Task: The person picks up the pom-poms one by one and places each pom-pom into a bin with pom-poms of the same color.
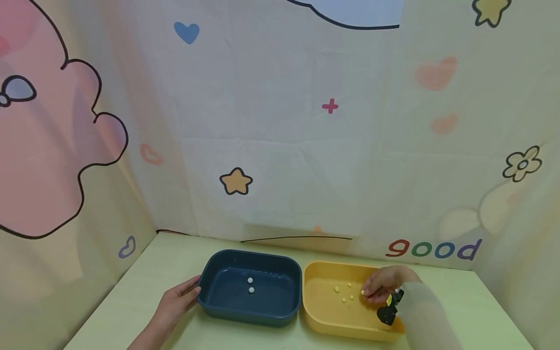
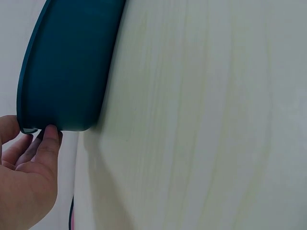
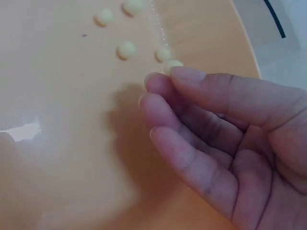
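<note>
At the blue tray's [image 1: 249, 316] left end, my left hand [image 1: 174, 302] grips the rim, with the thumb on top and fingers outside. The left wrist view shows that hand [image 2: 33, 177] on the corner of the tray [image 2: 72, 62]. Two white balls [image 1: 251, 290] lie on the blue tray's floor. Over the right part of the yellow tray [image 1: 325, 324], my right hand [image 1: 385, 283] pinches a small pale yellow ball [image 3: 173, 66] between thumb and forefinger; its other fingers are loosely bent. Several more pale yellow balls [image 3: 126, 50] rest on that tray's floor.
Both trays stand side by side on a pale wood-grain table [image 1: 144, 272]. A printed curtain [image 1: 280, 160] hangs behind the table and at both sides. On the right wrist sits a black strapped device [image 1: 387, 313], partly over the yellow tray.
</note>
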Motion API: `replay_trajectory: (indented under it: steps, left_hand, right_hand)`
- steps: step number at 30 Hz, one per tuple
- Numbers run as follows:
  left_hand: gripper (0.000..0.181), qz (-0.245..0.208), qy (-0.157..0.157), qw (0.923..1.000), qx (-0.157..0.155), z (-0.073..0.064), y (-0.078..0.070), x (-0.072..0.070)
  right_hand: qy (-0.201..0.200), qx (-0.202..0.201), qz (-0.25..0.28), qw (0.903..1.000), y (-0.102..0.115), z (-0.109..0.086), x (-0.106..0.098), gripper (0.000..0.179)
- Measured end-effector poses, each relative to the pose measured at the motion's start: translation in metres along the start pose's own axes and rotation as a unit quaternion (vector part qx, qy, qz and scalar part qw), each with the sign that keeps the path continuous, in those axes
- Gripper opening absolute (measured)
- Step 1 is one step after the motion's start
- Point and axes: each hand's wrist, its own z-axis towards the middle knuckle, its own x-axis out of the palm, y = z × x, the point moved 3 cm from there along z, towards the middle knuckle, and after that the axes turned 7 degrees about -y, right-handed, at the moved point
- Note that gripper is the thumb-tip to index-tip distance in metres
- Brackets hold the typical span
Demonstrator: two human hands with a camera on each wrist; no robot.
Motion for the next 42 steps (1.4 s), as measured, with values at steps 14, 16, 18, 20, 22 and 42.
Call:
replay_trajectory:
  steps: [14,16,18,20,22,42]
  left_hand:
    - [0.044,0.006,0.001,1.0000,0.001,0.000,-0.001,0.000]
    - [0.044,0.005,0.000,1.0000,0.003,0.001,-0.001,0.000]
    - [0.044,0.005,0.001,1.0000,0.003,0.001,-0.001,0.000]
    - [0.045,0.004,0.003,1.0000,0.003,0.001,-0.001,0.001]
    - [0.045,0.002,0.003,1.0000,0.003,0.002,-0.001,0.001]
    - [0.045,-0.001,-0.002,1.0000,0.001,0.000,-0.001,0.001]
  right_hand:
    - [0.024,0.039,-0.030,0.9985,0.002,0.005,0.012,0.021]
    - [0.044,0.043,-0.039,0.9974,0.003,0.005,0.014,0.022]
    - [0.054,0.048,-0.043,0.9965,0.004,0.004,0.015,0.022]
    - [0.061,0.048,-0.050,0.9957,0.006,0.003,0.016,0.022]
    - [0.067,0.051,-0.055,0.9950,0.006,0.003,0.016,0.022]
    - [0.029,0.061,-0.079,0.9946,0.014,0.001,0.019,0.017]
